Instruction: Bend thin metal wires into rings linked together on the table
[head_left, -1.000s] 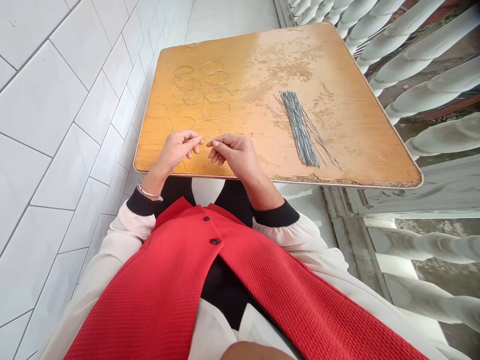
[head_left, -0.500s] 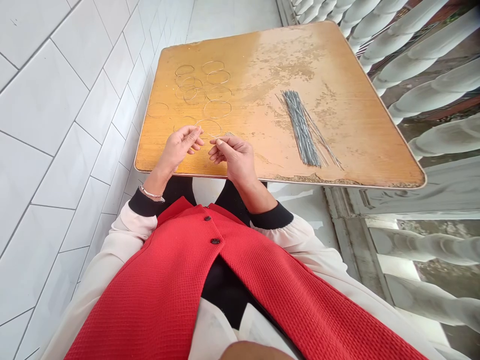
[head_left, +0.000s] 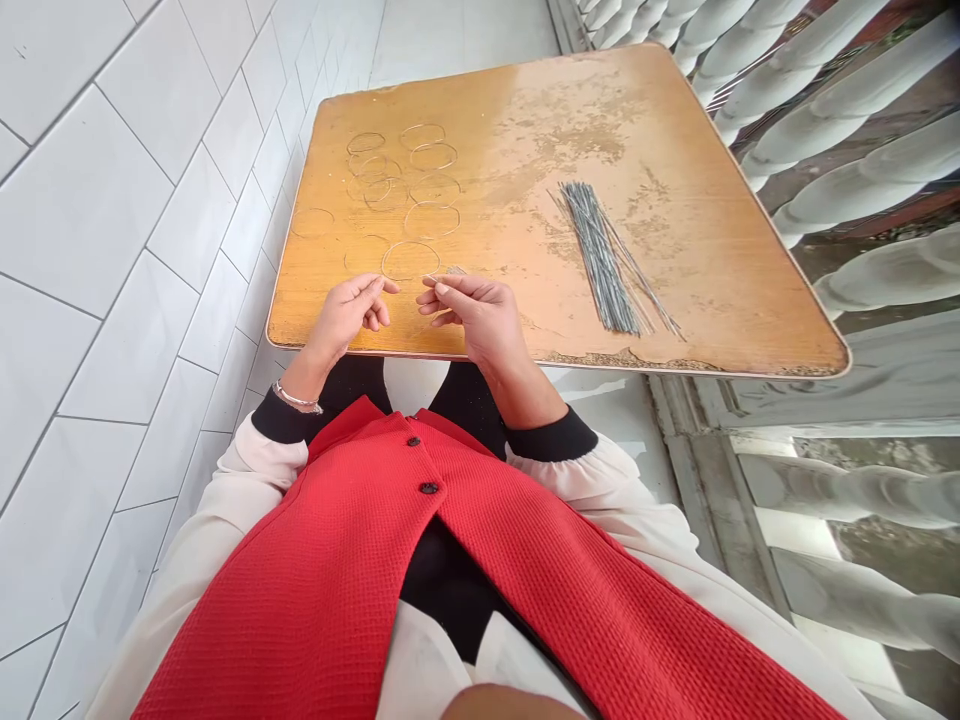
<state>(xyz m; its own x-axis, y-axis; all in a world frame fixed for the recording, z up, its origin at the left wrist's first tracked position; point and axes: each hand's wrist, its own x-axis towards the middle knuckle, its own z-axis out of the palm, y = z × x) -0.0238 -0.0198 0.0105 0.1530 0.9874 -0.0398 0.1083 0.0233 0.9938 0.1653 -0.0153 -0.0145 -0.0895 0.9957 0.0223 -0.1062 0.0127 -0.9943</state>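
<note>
Left hand (head_left: 346, 318) open, fingers loosely curled, nothing visible in it. Right hand (head_left: 471, 315) has thumb and forefinger close together; can't tell if they pinch anything. Hands apart, both over the near edge of the table (head_left: 525, 130). Nearest wire ring (head_left: 409, 242) lies at 12 o'clock from my hands, just past the fingertips, not touching. More rings (head_left: 432, 204) lie flat further out at 12, some overlapping. Wire bundle (head_left: 600, 258) at 2 o'clock from my right hand, well apart. Bangle (head_left: 296, 400) on left wrist. White tile wall (head_left: 97, 200) at 9.
</note>
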